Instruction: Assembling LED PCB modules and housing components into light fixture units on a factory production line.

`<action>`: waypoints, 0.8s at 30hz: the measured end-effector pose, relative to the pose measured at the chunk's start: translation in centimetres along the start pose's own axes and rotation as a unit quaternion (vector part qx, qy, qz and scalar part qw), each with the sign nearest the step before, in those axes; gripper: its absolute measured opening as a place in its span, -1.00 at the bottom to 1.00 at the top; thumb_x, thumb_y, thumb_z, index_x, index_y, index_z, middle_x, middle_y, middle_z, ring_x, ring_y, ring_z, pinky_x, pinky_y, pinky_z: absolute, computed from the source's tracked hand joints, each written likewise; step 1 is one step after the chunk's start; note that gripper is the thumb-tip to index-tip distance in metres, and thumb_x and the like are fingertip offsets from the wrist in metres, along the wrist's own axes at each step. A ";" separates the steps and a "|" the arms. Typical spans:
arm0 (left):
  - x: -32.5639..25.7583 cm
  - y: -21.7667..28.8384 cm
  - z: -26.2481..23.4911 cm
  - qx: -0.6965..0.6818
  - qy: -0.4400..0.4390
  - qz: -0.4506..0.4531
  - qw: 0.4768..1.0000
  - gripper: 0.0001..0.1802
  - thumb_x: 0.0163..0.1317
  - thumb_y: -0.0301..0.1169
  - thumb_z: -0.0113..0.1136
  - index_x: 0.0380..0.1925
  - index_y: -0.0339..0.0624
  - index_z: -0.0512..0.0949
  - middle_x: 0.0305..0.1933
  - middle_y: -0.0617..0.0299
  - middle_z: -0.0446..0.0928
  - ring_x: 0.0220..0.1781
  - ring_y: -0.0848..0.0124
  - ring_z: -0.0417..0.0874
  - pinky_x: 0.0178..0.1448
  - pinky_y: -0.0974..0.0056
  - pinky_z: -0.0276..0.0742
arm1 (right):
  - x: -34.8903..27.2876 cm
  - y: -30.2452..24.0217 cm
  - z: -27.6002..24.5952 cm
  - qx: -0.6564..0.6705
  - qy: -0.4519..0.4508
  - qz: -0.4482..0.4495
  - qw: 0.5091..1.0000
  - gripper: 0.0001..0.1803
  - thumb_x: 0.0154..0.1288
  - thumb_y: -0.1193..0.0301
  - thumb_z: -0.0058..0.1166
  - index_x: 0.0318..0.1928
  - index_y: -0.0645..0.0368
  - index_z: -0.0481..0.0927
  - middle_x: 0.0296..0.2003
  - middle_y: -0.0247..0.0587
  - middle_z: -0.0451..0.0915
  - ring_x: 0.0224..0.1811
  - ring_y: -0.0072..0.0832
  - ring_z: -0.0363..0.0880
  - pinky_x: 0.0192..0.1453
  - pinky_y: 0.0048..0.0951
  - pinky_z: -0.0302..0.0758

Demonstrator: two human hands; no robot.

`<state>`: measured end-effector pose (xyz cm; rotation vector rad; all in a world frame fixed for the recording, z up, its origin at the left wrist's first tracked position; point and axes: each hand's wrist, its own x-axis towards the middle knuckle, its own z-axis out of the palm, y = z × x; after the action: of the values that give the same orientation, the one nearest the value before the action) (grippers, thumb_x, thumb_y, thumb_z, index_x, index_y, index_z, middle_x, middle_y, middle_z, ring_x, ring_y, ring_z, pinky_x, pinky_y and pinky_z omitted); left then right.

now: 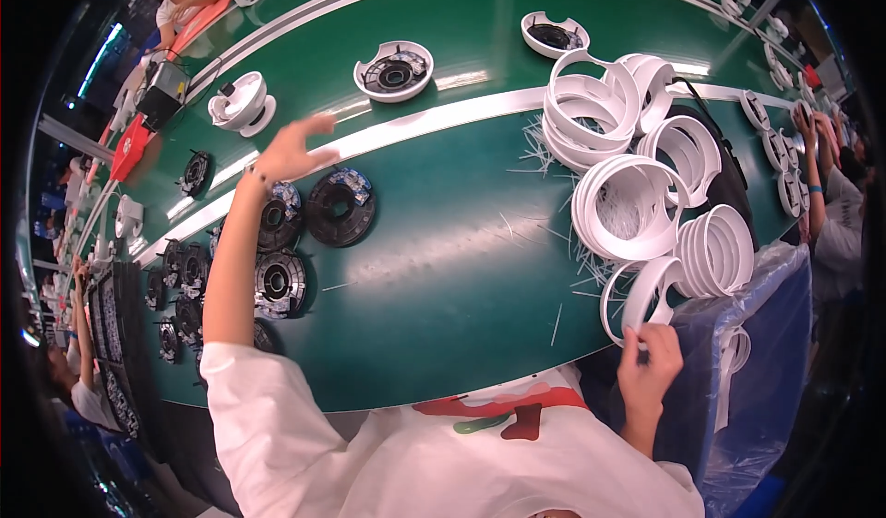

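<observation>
A single head-mounted fisheye view looks steeply down from above the person's own chest onto a green work surface (443, 269). The left hand (293, 149) reaches away from the lens toward the far left; the right hand (649, 361) sits close beneath the lens at the lower right. The view faces forward across the surface, so items beyond the hands appear smaller. Straight edges bow toward the dark circular rim (typical of this lens). Coverage is wide: both forearms enter from the lower edge, and neighbouring workers show at the margins.
</observation>
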<state>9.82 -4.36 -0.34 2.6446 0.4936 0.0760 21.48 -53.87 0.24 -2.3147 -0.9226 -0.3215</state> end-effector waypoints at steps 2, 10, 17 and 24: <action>-2.5 2.7 0.3 -0.018 -0.016 -0.007 1.000 -0.38 -0.21 -0.31 0.29 -0.05 -0.22 0.38 -0.04 0.06 0.43 0.05 0.22 0.41 0.20 0.27 0.19 | -0.2 -1.2 -1.7 0.036 0.020 -0.063 0.997 -0.87 -0.18 0.65 0.08 -0.55 0.25 0.42 -0.58 -0.17 0.44 -0.57 -0.25 0.36 -0.50 -0.38 0.26; -4.9 6.7 3.4 0.023 0.088 0.036 0.995 -0.63 -0.13 -0.34 0.23 -0.27 -0.25 0.48 -0.35 0.03 0.48 -0.28 0.15 0.51 -0.19 0.24 0.41 | 2.2 -6.5 3.3 0.189 -0.156 -0.377 0.893 -0.78 -0.23 0.50 0.12 -0.42 0.22 0.52 -0.43 -0.32 0.50 -0.56 -0.54 0.36 -0.52 -0.57 0.35; -12.3 10.4 9.9 -0.506 0.212 -0.185 0.816 -0.56 0.06 -0.67 -0.05 -0.08 -0.31 0.05 -0.11 0.01 0.34 -0.14 0.41 0.52 -0.20 0.47 0.42 | 2.3 -5.7 6.8 0.132 -0.291 -0.384 0.866 -0.77 -0.19 0.47 0.10 -0.39 0.23 0.51 -0.34 -0.31 0.43 -0.31 -0.43 0.34 -0.27 -0.43 0.32; -16.0 16.0 5.2 -0.201 0.046 -0.314 0.927 -0.49 0.06 -0.22 0.09 -0.14 -0.47 0.36 -0.18 -0.17 0.46 -0.12 0.13 0.52 -0.07 0.23 0.40 | 4.6 -8.9 5.8 0.031 -0.360 -0.235 0.902 0.10 -0.49 0.05 0.36 0.15 0.16 0.12 0.21 0.17 -0.12 0.23 0.18 -0.16 0.11 0.31 -0.14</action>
<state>0.86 -25.57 2.37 1.9863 1.1927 0.0886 18.73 -42.73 1.75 -2.1317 -1.8248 0.4141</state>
